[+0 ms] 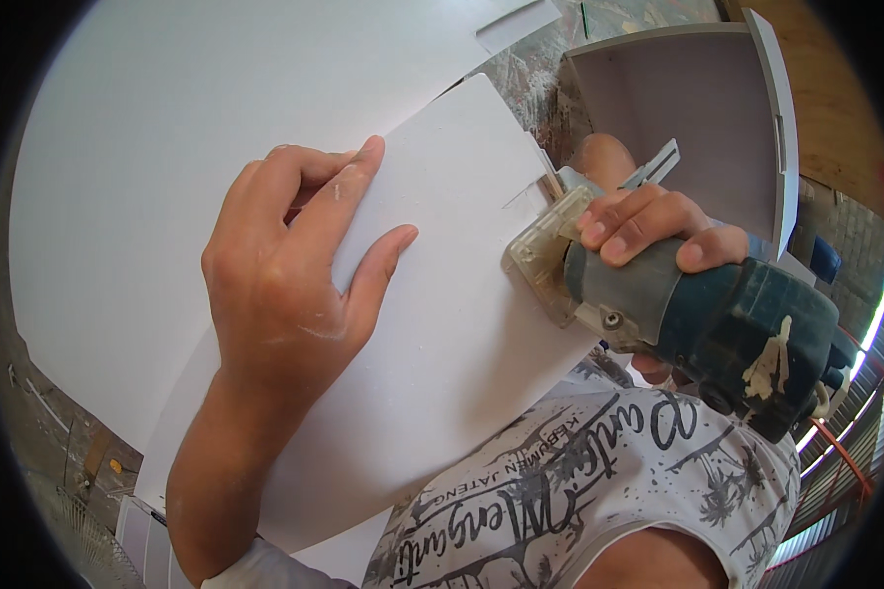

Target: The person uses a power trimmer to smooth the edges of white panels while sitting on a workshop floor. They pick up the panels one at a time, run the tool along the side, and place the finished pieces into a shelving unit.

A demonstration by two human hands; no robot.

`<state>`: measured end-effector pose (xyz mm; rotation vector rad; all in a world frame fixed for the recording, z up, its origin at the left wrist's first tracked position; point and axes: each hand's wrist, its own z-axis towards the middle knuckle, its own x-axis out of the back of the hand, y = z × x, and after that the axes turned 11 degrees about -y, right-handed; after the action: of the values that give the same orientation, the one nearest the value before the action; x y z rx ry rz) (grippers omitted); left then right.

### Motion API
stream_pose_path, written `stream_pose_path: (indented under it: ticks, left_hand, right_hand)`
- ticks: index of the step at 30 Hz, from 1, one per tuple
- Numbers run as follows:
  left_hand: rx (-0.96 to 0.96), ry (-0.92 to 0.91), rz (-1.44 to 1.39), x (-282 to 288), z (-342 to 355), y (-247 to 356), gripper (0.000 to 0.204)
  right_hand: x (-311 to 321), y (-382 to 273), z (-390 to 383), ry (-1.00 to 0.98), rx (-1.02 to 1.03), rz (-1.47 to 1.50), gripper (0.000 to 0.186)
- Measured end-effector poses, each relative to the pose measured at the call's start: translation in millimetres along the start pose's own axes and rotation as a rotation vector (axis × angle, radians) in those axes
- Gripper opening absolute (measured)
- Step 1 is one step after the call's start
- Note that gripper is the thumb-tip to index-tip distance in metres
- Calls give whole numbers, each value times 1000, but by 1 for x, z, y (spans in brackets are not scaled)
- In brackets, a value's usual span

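A white board (442, 294) with a smooth face lies at an angle before me. My left hand (285, 255) grips its far left edge, the fingers curled at the edge and the thumb over the top face. My right hand (658, 231) is wrapped around the dark green body of a trim router (746, 329), which is held on its side. The router's clear, dusty base (550, 255) sits against the board's right edge. Its bit is hidden. A metal guide piece (653, 165) sticks out beyond my right fingers.
Under the board spreads a larger white panel (147, 226). At the far right stands an open white cabinet box (678, 98) on a paint-stained floor (540, 79). A wire-mesh fan guard (74, 530) shows at the lower left.
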<state>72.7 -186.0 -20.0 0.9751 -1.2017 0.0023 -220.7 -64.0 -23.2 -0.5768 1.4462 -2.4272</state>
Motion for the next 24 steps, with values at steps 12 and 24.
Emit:
stream_pose_path:
  ticks: [12, 24]
  left_hand:
    - [-14, 11, -17, -3, -1, 1, 53]
    - [-7, 0, -31, -7, -2, -3, 54]
  right_hand:
    - [5, -7, 9, -16, -90, -21, 76]
    - [7, -4, 19, -50, -178, 28, 77]
